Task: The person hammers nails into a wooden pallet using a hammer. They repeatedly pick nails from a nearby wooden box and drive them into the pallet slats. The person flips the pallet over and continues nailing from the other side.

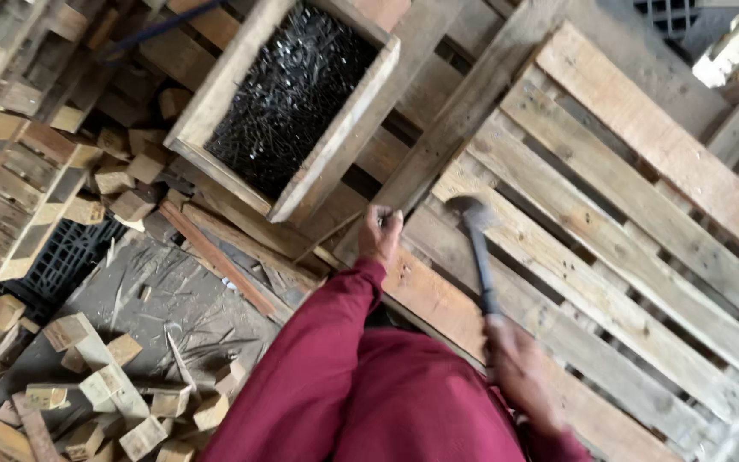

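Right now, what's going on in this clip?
A person in dark red sleeves is working over a wooden pallet. The right hand grips a hammer, its head raised just above a slat. The left hand is closed at the pallet's near edge, possibly pinching a nail, though that is too small to tell. A wooden box of dark nails sits beside it, with wood offcuts scattered around.

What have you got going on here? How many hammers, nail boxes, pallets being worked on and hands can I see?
Hammers: 1, the hammer, held in the right hand
Wooden boxes of nails: 1, the nail box
Pallets under the hammer: 1, the pallet
Hands: 2, counting the left hand
Total: 5
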